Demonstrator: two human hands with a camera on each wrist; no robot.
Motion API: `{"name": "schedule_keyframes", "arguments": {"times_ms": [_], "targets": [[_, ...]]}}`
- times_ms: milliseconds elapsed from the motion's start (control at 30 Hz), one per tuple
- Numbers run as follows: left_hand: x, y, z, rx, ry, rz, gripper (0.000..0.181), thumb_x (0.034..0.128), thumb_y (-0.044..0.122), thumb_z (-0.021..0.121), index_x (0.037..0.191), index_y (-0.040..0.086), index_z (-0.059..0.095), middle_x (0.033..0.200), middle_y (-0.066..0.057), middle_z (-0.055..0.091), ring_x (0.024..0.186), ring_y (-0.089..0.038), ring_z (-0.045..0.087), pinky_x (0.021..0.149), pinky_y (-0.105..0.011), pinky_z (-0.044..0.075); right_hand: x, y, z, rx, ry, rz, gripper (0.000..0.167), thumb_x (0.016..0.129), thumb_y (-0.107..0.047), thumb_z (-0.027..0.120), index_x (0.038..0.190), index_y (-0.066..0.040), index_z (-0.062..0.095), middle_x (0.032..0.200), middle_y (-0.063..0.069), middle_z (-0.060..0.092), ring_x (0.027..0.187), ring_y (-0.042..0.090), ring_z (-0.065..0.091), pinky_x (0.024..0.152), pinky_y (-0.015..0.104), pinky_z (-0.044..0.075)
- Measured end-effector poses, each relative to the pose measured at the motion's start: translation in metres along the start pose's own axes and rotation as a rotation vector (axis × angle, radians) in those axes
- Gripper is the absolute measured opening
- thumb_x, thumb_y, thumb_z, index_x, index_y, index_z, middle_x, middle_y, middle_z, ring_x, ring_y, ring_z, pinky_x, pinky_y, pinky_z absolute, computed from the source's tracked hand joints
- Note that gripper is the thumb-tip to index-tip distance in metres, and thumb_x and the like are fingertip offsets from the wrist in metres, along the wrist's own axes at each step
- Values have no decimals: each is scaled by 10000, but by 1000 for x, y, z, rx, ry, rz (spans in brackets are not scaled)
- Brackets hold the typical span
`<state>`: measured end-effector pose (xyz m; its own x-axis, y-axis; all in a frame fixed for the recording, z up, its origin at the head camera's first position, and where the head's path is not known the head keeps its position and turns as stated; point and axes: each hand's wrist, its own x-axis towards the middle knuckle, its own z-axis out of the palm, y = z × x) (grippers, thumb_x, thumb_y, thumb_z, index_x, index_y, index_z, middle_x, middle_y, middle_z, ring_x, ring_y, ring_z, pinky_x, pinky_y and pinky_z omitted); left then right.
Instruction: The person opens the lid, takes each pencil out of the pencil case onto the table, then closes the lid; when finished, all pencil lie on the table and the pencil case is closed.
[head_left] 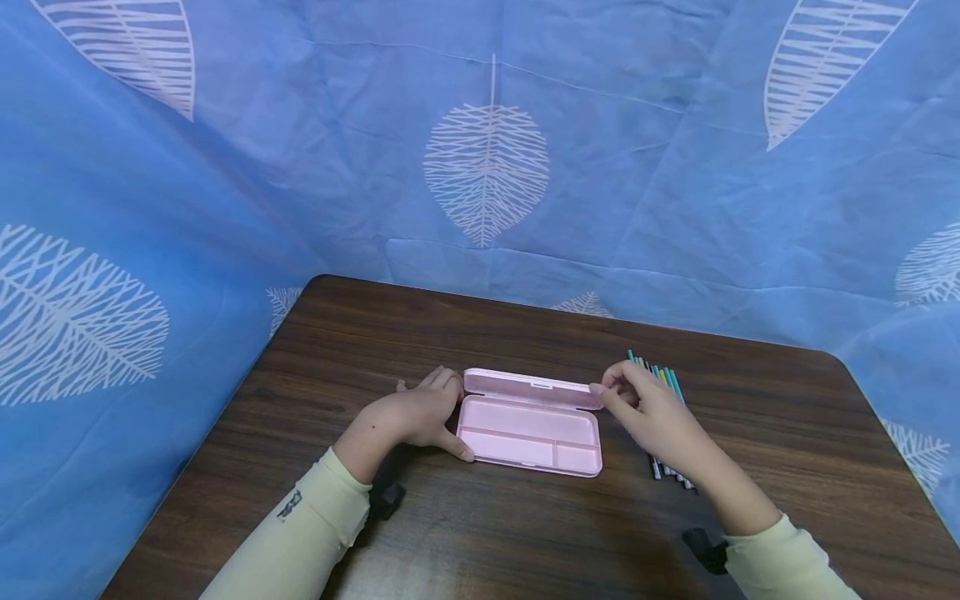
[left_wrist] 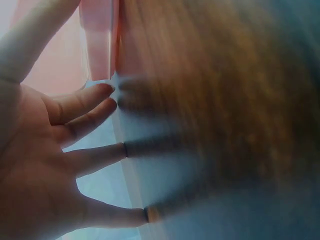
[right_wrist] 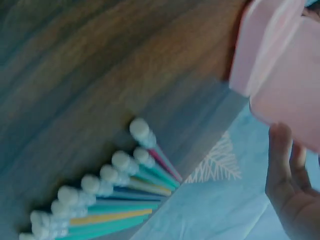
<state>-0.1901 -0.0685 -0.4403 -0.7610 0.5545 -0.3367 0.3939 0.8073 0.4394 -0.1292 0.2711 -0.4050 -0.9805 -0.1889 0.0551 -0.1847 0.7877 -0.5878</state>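
Note:
A pink pencil case (head_left: 506, 418) lies with its lid (head_left: 528, 388) raised on the dark wooden table. Its base has divided compartments, with nothing visible in them. My left hand (head_left: 420, 412) is at the case's left side, thumb along the front left corner and fingers spread; in the left wrist view the fingers (left_wrist: 100, 153) look straight. At the lid's right end, my right hand (head_left: 656, 417) pinches the edge between thumb and fingers. The right wrist view shows fingertips (right_wrist: 280, 142) against the lid, with the thumb out of sight.
Several slim pencils (right_wrist: 115, 212) with rounded white ends lie side by side right of the case, partly under my right forearm in the head view. A blue cloth with white leaf prints (head_left: 487, 167) hangs behind the table (head_left: 465, 533).

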Motion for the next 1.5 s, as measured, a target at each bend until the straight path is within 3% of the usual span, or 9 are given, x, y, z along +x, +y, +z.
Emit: {"name": "schedule_keyframes", "arguments": {"times_ms": [167, 300, 400, 500, 633, 767, 1067, 1267, 1500], "targets": [[1, -1, 1, 7, 6, -5, 1023, 794, 612, 899, 1507, 56, 420, 1628, -127, 396, 1645, -333, 259, 1215, -834, 226, -3, 6, -8, 52, -113, -57, 99, 1069, -285, 681, 1117, -200, 695, 1027, -8, 671, 872, 80, 585, 716, 247, 507], [1, -2, 1, -5, 19, -1, 1070, 786, 595, 913, 1543, 69, 370, 1602, -135, 415, 1614, -335, 311, 1213, -835, 227, -6, 11, -6, 32, -189, -80, 205, 1010, -346, 759, 1176, -226, 736, 1145, 7, 654, 969, 102, 577, 792, 242, 537], [0, -1, 1, -6, 14, 9, 1023, 797, 582, 909, 1520, 97, 372, 1594, -129, 421, 1629, -351, 288, 1209, -845, 215, -7, 13, -1, -12, -233, -89, 400, 972, -428, 790, 1295, -205, 709, 1289, 51, 639, 1111, 193, 610, 898, 351, 583], [0, -1, 1, 4, -2, 17, 990, 817, 588, 889, 1520, 126, 366, 1634, -127, 403, 1672, -387, 198, 1209, -854, 198, -9, 14, 6, -58, -250, -110, 537, 940, -494, 805, 1364, -189, 678, 1458, 116, 624, 1323, 364, 608, 1048, 568, 558], [0, -1, 1, 5, -18, 22, 968, 836, 594, 869, 1533, 153, 363, 1674, -114, 381, 1692, -408, 117, 1211, -857, 185, -8, 12, 13, -90, -246, -123, 471, 904, -496, 839, 1272, -239, 699, 1587, 176, 571, 1474, 474, 510, 1131, 702, 461], [0, -2, 1, 5, -28, 28, 965, 852, 599, 852, 1558, 166, 355, 1698, -102, 355, 1695, -409, 90, 1213, -859, 170, -7, 10, 17, -102, -246, -116, 422, 882, -499, 858, 1186, -263, 685, 1594, 185, 568, 1478, 465, 512, 1132, 683, 471], [-1, -7, 0, 5, -49, 59, 1135, 816, 640, 866, 1655, 154, 276, 1768, -95, 272, 1694, -426, 29, 1204, -879, 126, -8, 12, 27, -235, -214, -171, 635, 905, -456, 852, 1458, -202, 673, 1569, 176, 593, 1442, 449, 545, 1110, 659, 505], [-2, -8, -4, -23, -82, 30, 1157, 889, 730, 734, 1720, 137, 191, 1812, -91, 194, 1698, -391, -23, 1236, -851, 73, -11, 12, 38, -334, -138, -238, 627, 881, -445, 877, 1439, -222, 700, 1488, 133, 635, 1349, 374, 588, 1053, 589, 557], [-1, -7, -3, -21, -84, 15, 1100, 930, 713, 692, 1721, 136, 193, 1810, -78, 210, 1699, -381, -10, 1242, -844, 77, -11, 10, 37, -286, -178, -217, 577, 895, -416, 869, 1431, -278, 707, 1448, 115, 634, 1293, 333, 584, 1010, 559, 562]]}}
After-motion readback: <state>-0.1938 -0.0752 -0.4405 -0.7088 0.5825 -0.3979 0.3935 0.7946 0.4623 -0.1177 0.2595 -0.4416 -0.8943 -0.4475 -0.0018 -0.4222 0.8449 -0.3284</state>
